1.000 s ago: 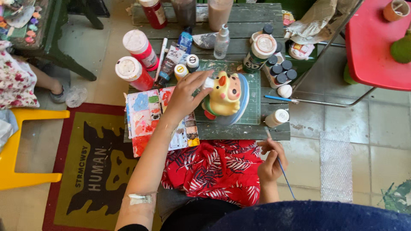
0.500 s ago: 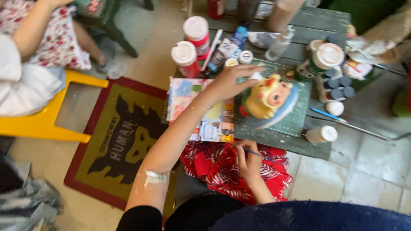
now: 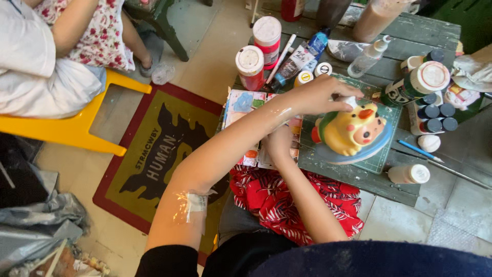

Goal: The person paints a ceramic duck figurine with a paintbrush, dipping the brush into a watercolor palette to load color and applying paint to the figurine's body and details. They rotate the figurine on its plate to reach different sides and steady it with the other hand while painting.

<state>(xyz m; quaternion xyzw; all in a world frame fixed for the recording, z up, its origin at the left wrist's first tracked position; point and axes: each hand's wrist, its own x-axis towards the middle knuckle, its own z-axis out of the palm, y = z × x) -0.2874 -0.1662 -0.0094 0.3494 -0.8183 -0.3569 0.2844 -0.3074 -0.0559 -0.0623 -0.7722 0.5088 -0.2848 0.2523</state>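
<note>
A yellow painted figurine with a red beak and green trim lies on a blue plate on a green cutting mat. My left hand reaches across and grips the figurine's top, fingers on a white part. My right hand sits under my left forearm, fingers curled over the paint-smeared paper palette. The brush it held a moment ago is hidden by the forearm. A red patterned cloth covers my lap.
Two red bottles with white caps, tubes, small dark-capped jars, a white bottle and a blue brush crowd the green wooden table. Another person sits on a yellow chair at left. A printed rug lies below.
My right hand has risen from my lap with the brush to the palette beside the figurine. My left hand stays on the figurine. The view has swung left.
</note>
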